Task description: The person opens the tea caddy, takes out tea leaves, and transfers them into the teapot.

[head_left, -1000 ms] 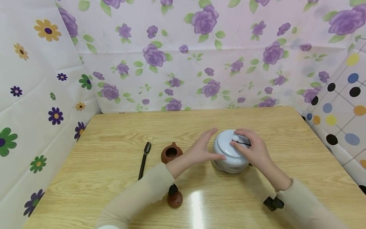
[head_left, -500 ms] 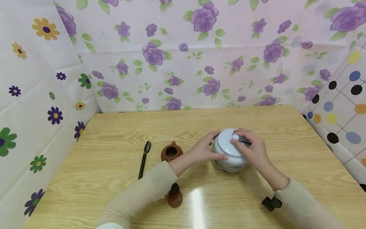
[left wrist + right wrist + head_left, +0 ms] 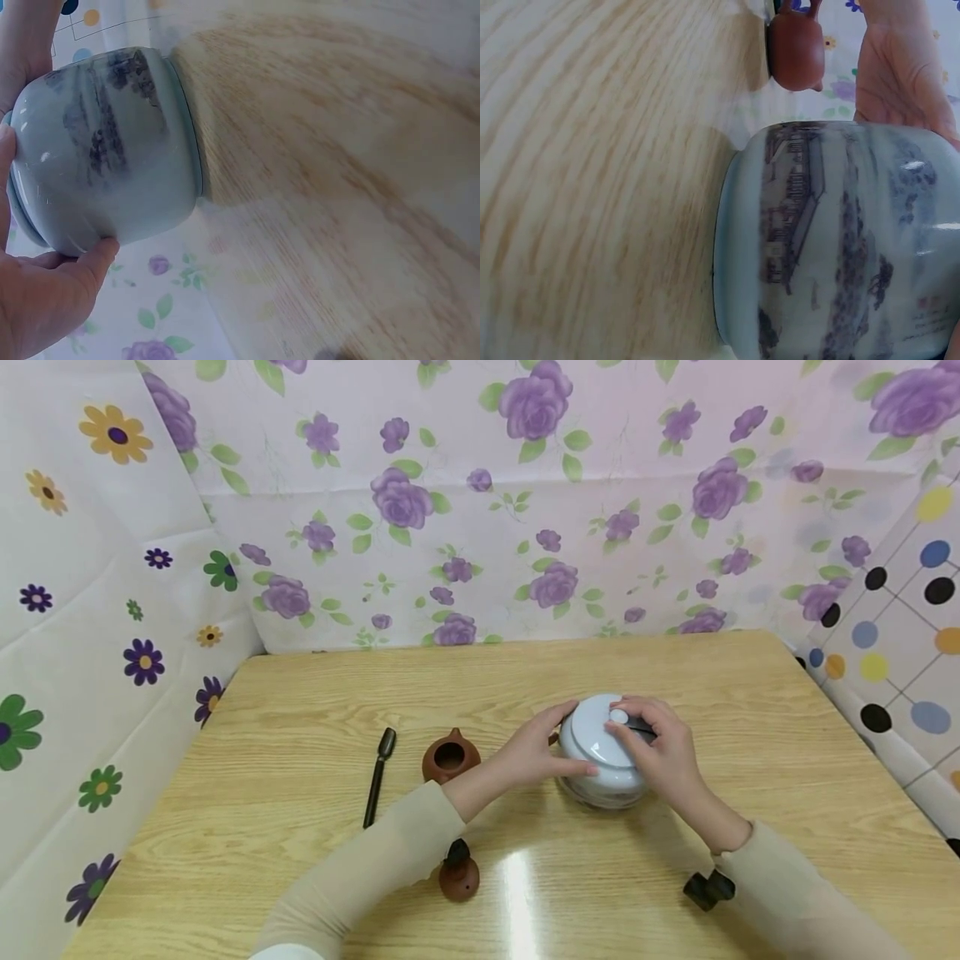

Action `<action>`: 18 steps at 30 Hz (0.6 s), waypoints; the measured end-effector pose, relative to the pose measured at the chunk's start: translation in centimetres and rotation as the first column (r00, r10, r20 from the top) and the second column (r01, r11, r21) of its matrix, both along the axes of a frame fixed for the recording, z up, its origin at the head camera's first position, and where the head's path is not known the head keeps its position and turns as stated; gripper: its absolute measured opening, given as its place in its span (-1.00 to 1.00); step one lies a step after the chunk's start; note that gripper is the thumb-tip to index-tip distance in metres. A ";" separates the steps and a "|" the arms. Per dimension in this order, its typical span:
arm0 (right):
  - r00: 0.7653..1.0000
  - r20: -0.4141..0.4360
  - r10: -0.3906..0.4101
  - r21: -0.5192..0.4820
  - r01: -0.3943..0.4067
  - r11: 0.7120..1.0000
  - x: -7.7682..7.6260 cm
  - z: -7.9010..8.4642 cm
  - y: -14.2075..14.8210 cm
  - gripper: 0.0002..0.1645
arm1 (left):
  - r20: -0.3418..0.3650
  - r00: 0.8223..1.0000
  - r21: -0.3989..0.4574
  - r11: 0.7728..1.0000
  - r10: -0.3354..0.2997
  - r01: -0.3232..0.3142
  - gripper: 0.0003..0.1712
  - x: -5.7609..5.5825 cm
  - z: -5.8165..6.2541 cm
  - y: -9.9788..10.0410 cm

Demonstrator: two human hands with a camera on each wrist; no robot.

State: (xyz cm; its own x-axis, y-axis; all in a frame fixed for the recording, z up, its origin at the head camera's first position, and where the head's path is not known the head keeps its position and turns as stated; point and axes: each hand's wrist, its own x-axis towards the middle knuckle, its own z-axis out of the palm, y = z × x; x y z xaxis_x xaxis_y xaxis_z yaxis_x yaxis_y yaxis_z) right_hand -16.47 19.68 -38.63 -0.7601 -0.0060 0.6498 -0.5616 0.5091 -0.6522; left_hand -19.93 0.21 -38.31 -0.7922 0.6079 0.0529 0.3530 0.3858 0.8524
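Observation:
A pale porcelain jar (image 3: 600, 781) with a lid stands upright on the table, right of centre. Its side carries a painted landscape, which shows in the right wrist view on the jar wall (image 3: 840, 247). My left hand (image 3: 528, 752) grips the jar's left side, thumb toward me and fingers round the back. In the left wrist view its fingertips (image 3: 106, 247) lie against the jar's wall. Over the lid (image 3: 588, 735), my right hand (image 3: 671, 752) pinches the round white knob (image 3: 618, 716) between thumb and fingers. The lid sits on the jar.
Left of the jar stands a brown clay teapot (image 3: 469, 763) with its mouth uncovered. A dark slim scoop (image 3: 377, 785) lies further left. Nearer to me, beneath my left forearm, is a small brown clay lid (image 3: 460, 883). Patterned cloths (image 3: 420, 568) enclose the wooden table (image 3: 337, 693).
My left hand has moved slightly right and closed in on the jar's side. The right hand has kept its hold on the knob. The view has shifted a little.

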 end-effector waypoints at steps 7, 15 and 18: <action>0.996 -0.079 0.029 -0.013 -0.030 0.999 -0.2 -0.4 0.1 -0.70 | 0.009 1.000 -0.010 1.000 -0.003 0.003 0.09 0.2 0.2 0.0; 0.989 -0.135 0.052 -0.023 -0.056 0.998 -0.5 -0.7 0.2 -0.67 | -0.003 1.000 -0.025 1.000 0.002 -0.002 0.09 0.3 0.6 0.0; 0.989 -0.138 0.059 -0.028 -0.064 0.998 -0.5 -0.6 0.2 -0.67 | -0.017 1.000 -0.043 0.999 0.004 -0.005 0.10 0.3 0.7 0.1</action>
State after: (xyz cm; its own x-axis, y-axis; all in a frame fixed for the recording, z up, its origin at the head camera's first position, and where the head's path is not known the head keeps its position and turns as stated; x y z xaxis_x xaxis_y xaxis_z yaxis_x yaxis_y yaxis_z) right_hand -16.93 19.88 -39.24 -0.6624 -0.0278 0.7486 -0.6766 0.4510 -0.5820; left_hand -19.66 0.27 -37.61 -0.7944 0.6061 0.0397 0.3649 0.4239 0.8289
